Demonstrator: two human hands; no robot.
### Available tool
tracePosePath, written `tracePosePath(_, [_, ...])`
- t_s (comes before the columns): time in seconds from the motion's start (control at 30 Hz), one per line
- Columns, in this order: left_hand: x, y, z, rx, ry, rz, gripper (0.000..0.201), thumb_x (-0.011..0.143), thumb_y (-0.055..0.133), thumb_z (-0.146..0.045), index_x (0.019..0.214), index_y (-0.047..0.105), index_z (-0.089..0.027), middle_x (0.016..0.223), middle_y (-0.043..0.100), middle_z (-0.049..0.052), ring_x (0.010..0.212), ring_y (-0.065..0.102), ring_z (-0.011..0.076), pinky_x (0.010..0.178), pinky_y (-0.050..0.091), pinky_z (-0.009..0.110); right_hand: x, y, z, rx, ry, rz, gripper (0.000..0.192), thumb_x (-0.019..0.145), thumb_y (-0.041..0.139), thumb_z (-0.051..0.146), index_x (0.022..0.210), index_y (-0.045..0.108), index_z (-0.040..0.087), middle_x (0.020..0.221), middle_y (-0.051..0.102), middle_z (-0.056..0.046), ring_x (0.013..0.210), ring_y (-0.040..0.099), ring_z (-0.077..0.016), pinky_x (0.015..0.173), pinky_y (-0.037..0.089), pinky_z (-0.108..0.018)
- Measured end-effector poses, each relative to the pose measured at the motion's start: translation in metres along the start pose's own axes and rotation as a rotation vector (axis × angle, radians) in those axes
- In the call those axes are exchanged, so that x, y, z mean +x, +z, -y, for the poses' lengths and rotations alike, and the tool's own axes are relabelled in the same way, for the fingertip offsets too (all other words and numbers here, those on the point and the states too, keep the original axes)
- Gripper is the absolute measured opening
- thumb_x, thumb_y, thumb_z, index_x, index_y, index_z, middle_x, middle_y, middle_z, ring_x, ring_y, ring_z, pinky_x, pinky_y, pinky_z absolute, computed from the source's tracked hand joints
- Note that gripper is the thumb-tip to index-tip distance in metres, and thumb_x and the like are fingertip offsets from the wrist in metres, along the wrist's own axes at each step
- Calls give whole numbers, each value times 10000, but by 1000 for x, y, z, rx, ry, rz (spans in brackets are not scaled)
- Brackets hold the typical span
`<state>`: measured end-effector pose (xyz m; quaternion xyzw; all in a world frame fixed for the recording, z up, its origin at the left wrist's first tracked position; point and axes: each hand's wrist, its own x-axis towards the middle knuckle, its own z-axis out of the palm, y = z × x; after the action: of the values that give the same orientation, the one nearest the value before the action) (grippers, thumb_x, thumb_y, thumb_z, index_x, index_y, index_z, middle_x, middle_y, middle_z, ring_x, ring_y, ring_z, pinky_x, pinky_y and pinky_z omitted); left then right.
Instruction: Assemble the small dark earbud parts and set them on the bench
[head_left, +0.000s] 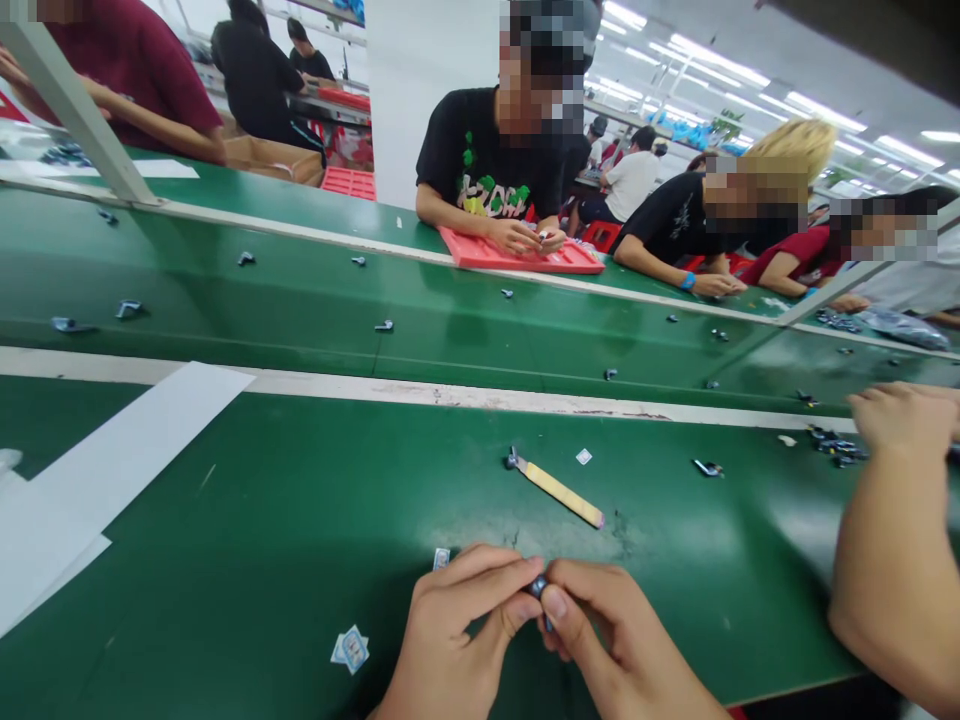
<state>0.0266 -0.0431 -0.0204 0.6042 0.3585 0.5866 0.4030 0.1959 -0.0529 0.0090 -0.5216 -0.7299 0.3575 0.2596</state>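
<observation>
Near the front of the green bench, my left hand (471, 622) and my right hand (604, 618) meet around a small dark earbud (537, 586). Fingertips of both hands are closed on it, and they hide most of its stem. Just beyond the hands lies a flat yellow stick-like tool (561, 493), with another dark earbud (512, 458) touching or beside its upper-left end. A small white label (584, 457) rests to the right of that earbud. Beside my left hand are a printed sticker (442, 558) and a couple of overlapping stickers (351, 649).
White paper strips (127, 480) cover the bench's left side. Across the white rail (465, 397), a green conveyor belt (315, 345) carries scattered earbuds. At right, a co-worker's arm (892, 540) reaches in near a dark pile of parts (836, 447). Opposite, a person works over a red tray (525, 258).
</observation>
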Motion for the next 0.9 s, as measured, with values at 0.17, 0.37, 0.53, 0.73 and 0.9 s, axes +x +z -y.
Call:
tracePosePath(0.17, [2,-2,-3,-57,-55,45,253,868,691,-85,1037,807,-233,871,796,31,745,749,132,707,581,142,1,-3,3,-90,-138,-52,363,1035,439,374,795,653,205,695,666,-20,665,615,-152,673,478,-231])
tracePosePath(0.37, [1,-3,-2,-92,-54,20,269,863,697,-90,1037,807,-263,877,788,27,725,742,133,673,584,150,6,0,3,54,-132,13,420,1049,387,398,743,591,196,633,617,-3,584,578,-126,580,457,-198])
tracePosePath(0.53, [-1,-4,1,-87,16,10,321,866,676,-51,1084,787,-259,902,777,35,702,721,122,648,576,148,7,0,6,4,-104,17,405,1043,406,390,745,600,196,664,629,-10,633,585,-135,627,455,-213])
tracePosePath(0.73, [-3,-4,2,67,113,62,322,915,627,-73,1162,741,-247,879,749,29,722,660,129,702,539,198,2,2,-1,108,25,63,435,1032,385,453,754,589,188,640,605,-16,582,568,-145,555,451,-224])
tracePosePath(0.9, [-1,-3,-2,194,-92,307,312,949,512,-83,1162,711,-192,958,680,72,852,632,179,776,530,270,0,0,-12,-53,77,8,380,1017,395,418,765,568,194,690,624,-36,647,594,-181,623,468,-267])
